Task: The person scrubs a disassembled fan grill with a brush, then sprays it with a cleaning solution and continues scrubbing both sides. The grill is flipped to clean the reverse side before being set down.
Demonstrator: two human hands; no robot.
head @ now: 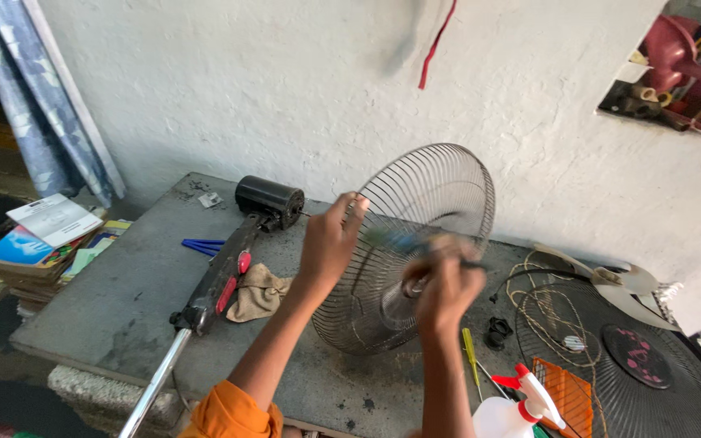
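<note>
I see a small repair workshop: a stained grey desk [115, 300] against a rough white wall carries a fan grille [415, 243], loose fan blades [610, 284], a motor [269, 200], a screwdriver [470, 353] and a spray bottle [513, 405].

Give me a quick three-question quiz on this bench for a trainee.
1. True or false: the left hand grips the rim of the wire fan guard.
2. Which lies nearest the bench's front edge: A) black motor, B) spray bottle, C) blue pliers?
3. What lies beside the fan stand pole?

Key: 1 true; 2 B; 3 a brown rag.
</note>
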